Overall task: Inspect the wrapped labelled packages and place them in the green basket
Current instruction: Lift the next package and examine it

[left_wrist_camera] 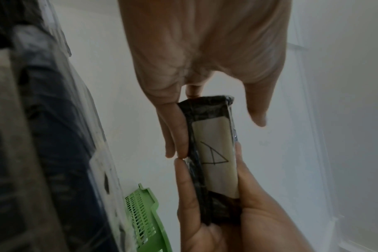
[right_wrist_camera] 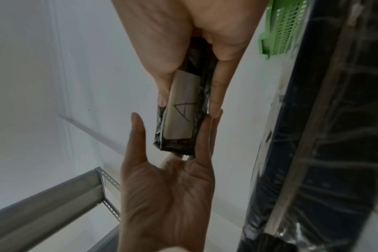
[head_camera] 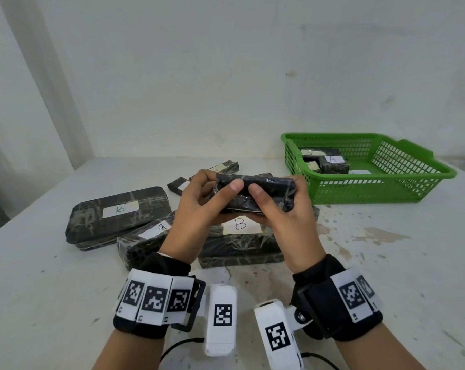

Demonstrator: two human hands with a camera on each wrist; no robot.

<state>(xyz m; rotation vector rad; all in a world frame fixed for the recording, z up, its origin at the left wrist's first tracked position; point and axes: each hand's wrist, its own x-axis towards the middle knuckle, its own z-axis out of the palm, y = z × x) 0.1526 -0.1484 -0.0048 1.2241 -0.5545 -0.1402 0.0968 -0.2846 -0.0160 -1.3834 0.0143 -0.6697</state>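
Observation:
I hold a small black wrapped package (head_camera: 263,190) above the table, between both hands. Its paper label reads "A" (left_wrist_camera: 214,153) in the wrist views and faces away from the head camera. My right hand (head_camera: 274,198) grips one end between thumb (right_wrist_camera: 162,95) and fingers (right_wrist_camera: 216,95). My left hand (head_camera: 218,180) lies with straight fingers (left_wrist_camera: 177,133) along the other end, its thumb (left_wrist_camera: 257,116) a little off the wrap. The green basket (head_camera: 332,134) stands at the back right, with several wrapped packages inside, one labelled "A" (head_camera: 332,162).
Under my hands lie larger wrapped packages: one marked "B" (head_camera: 119,212) on the left, another "B" (head_camera: 239,236) in the centre, a third (head_camera: 146,236) between them. Two small ones (head_camera: 178,184) (head_camera: 226,166) lie behind. A white wall backs the table; a metal shelf frame (right_wrist_camera: 54,196) stands left.

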